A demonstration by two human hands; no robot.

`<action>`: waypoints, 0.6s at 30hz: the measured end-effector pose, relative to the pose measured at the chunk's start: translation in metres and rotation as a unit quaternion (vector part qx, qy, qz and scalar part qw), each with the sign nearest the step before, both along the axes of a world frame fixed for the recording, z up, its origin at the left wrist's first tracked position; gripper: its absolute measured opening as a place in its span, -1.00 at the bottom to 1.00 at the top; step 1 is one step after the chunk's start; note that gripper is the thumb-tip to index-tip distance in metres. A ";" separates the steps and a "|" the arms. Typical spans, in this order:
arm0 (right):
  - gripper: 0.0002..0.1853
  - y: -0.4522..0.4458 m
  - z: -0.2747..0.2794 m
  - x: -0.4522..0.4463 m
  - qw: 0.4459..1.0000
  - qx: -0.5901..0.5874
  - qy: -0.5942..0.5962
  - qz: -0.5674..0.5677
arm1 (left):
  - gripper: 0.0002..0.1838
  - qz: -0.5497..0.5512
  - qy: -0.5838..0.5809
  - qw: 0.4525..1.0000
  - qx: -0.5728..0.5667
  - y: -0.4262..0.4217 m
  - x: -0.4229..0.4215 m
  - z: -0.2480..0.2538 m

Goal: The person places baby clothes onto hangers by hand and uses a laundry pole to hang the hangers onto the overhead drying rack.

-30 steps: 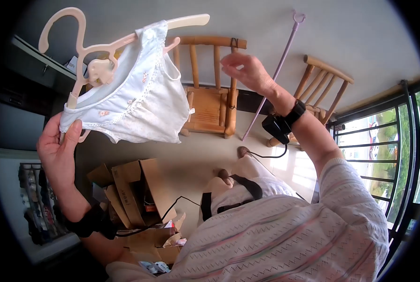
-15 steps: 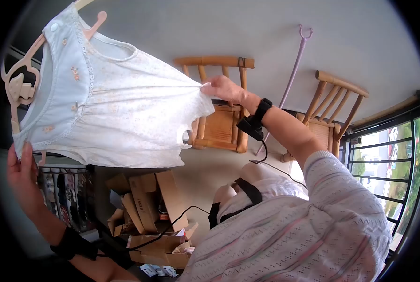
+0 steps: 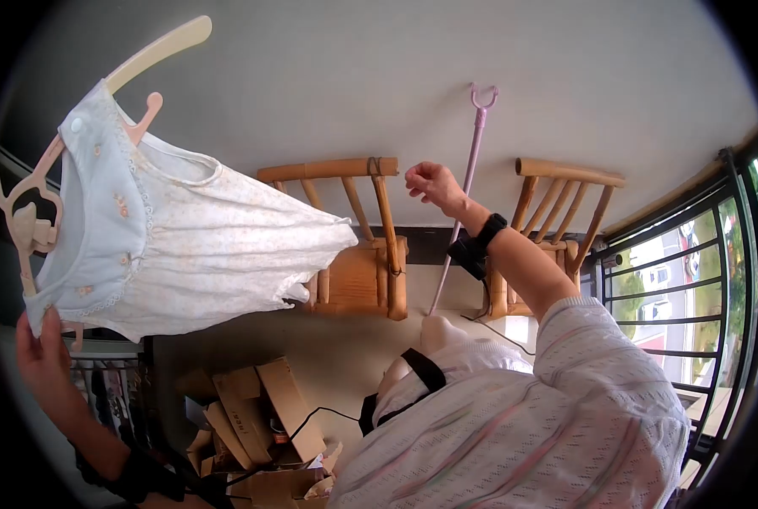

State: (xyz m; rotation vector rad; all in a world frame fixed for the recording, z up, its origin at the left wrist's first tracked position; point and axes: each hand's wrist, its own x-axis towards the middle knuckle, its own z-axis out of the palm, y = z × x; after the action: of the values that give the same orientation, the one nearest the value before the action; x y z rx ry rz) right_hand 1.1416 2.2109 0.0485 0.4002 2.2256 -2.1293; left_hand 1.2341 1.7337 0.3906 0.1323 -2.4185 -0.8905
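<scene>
A small white garment (image 3: 218,246) with a pale blue, lace-edged yoke hangs on a pink and cream hanger (image 3: 35,225) at the left. My left hand (image 3: 44,352) pinches the garment's shoulder edge near the lower end of the hanger. The hem side stretches toward the right, its corner free in the air. Apart from the cloth, to the right of that corner, my right hand (image 3: 434,184) is raised with its fingers curled together; whether anything small is between them is hidden.
Two bamboo chairs (image 3: 358,276) (image 3: 570,174) stand by the wall, with a purple forked pole (image 3: 472,161) between them. Opened cardboard boxes (image 3: 290,407) lie on the floor below. A barred window (image 3: 684,297) is at the right, and small hanging items (image 3: 111,394) are at lower left.
The garment first swung left and spread out, and my right hand took its hem edge. Now that hand has let go and moved right, off the cloth.
</scene>
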 end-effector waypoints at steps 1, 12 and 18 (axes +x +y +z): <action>-0.77 0.024 -0.022 0.000 0.997 0.028 -0.033 -0.060 | -0.73 -0.007 0.001 1.000 0.016 0.004 -0.001 -0.002; -0.50 0.101 -0.117 0.001 0.928 0.233 -0.161 -0.244 | -0.77 -0.126 0.004 0.988 0.085 0.057 -0.005 -0.009; -0.65 0.105 -0.153 0.000 0.950 0.230 -0.113 -0.177 | -0.79 -0.178 -0.005 0.975 0.130 0.070 -0.022 -0.009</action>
State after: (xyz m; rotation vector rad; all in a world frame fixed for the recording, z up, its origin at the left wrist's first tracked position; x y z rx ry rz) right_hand 1.1418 2.3163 -0.1042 1.0764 2.6453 -1.5455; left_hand 1.2126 1.8034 0.3821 -0.2092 -2.3634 -1.3677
